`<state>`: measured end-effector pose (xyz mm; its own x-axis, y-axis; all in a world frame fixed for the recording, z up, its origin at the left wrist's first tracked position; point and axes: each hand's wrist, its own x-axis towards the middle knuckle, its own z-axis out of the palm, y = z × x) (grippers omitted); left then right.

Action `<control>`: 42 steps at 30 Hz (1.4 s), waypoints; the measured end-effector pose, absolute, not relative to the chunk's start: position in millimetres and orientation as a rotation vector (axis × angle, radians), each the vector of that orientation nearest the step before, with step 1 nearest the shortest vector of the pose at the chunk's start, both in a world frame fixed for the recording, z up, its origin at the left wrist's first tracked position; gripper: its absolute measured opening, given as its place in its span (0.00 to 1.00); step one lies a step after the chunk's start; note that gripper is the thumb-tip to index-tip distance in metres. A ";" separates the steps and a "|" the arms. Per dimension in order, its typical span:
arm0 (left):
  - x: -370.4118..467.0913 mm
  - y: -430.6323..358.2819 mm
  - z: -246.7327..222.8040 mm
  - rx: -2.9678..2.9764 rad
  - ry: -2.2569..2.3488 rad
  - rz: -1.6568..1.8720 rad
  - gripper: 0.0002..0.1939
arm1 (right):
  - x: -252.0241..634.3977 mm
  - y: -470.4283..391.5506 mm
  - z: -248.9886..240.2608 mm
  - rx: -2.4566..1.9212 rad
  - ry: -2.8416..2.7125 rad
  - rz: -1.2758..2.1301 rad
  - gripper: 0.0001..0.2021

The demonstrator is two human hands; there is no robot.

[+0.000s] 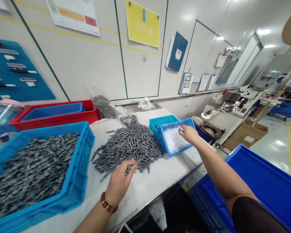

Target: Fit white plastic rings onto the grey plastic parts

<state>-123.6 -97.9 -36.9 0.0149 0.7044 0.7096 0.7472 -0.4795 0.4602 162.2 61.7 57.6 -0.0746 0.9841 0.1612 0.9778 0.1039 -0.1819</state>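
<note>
My left hand [120,181], with a beaded bracelet at the wrist, is closed on a dark grey, slim ribbed part [129,169]; a thin pointed end sticks out past the fingertips. Just beyond it a heap of similar grey parts [133,142] lies on the white table top. My right hand [189,134] reaches over a blue bin [163,139] filled with small white pieces [176,139]. Its fingers pinch a small whitish piece [180,128], whose exact shape I cannot make out.
A large blue crate [83,181] of grey parts stands at the left, with a red bin [91,113] behind it. A teal bin [160,120] adjoins the white pieces' bin. Plastic bags [104,105] sit by the wall. A deep blue container [262,181] stands at the right.
</note>
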 end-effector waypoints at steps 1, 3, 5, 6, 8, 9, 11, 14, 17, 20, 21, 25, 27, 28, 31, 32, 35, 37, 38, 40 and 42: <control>-123.9 -98.2 -36.2 -2.200 -1.631 -1.506 0.11 | 163.6 63.4 56.9 -1.949 -2.151 0.041 0.10; -124.3 -98.5 -34.8 -2.188 -1.732 -1.528 0.11 | 165.9 64.0 55.6 -1.940 -2.177 0.055 0.10; -124.5 -98.5 -32.9 -2.186 -1.786 -1.561 0.11 | 168.0 63.5 55.4 -1.932 -2.203 0.076 0.09; -124.4 -98.5 -31.7 -2.190 -1.796 -1.577 0.12 | 169.0 63.4 55.7 -1.930 -2.211 0.087 0.09; -124.4 -98.6 -29.5 -2.196 -1.817 -1.594 0.13 | 171.2 63.9 57.3 -1.930 -2.218 0.104 0.08; -124.5 -98.6 -28.6 -2.194 -1.831 -1.599 0.13 | 172.5 64.2 58.6 -1.930 -2.219 0.113 0.08; -125.0 -98.3 -27.7 -2.183 -1.865 -1.612 0.13 | 175.1 63.9 62.1 -1.908 -2.232 0.140 0.10; -126.0 -96.9 -28.1 -2.140 -1.923 -1.687 0.13 | 175.6 57.0 68.4 -1.818 -2.279 0.191 0.12; -126.9 -95.5 -27.5 -2.075 -2.018 -1.855 0.12 | 163.4 39.2 71.1 -1.527 -2.347 0.393 0.13; -128.8 -95.5 -22.2 -1.992 -2.098 -2.082 0.11 | 133.1 15.0 65.2 -1.055 -2.432 0.743 0.15; -130.0 -95.6 -19.5 -1.957 -2.105 -2.152 0.11 | 120.0 7.4 61.4 -0.946 -2.457 0.830 0.15; -137.7 -94.4 -9.3 -1.806 -2.091 -2.350 0.10 | 66.7 -12.4 42.0 -0.705 -2.520 0.992 0.13; -141.9 -93.5 -6.3 -1.748 -2.097 -2.410 0.10 | 45.7 -14.2 31.9 -0.675 -2.489 1.050 0.13; -143.5 -93.2 -5.6 -1.726 -2.098 -2.430 0.10 | 37.3 -13.5 26.9 -0.676 -2.459 1.075 0.12; -145.4 -93.8 -6.4 -1.716 -2.113 -2.414 0.10 | 19.4 -7.6 13.1 -0.713 -2.334 1.121 0.10; -145.3 -94.4 -7.5 -1.728 -2.115 -2.380 0.10 | 15.2 -5.4 9.0 -0.729 -2.279 1.131 0.09; -143.8 -96.2 -11.5 -1.774 -2.106 -2.245 0.09 | 6.0 -1.9 -1.0 -0.772 -2.127 1.176 0.11; -142.8 -97.0 -13.7 -1.802 -2.080 -2.177 0.08 | 4.8 -4.0 -3.4 -0.790 -2.050 1.239 0.12; -142.4 -97.3 -14.3 -1.805 -2.070 -2.159 0.08 | 6.9 -6.3 -2.4 -0.792 -2.016 1.283 0.12; -141.6 -98.3 -14.6 -1.793 -2.082 -2.130 0.08 | 18.3 -11.0 4.6 -0.801 -1.948 1.345 0.11; -141.2 -99.9 -14.0 -1.766 -2.130 -2.100 0.08 | 39.3 -12.0 18.0 -0.855 -1.887 1.282 0.10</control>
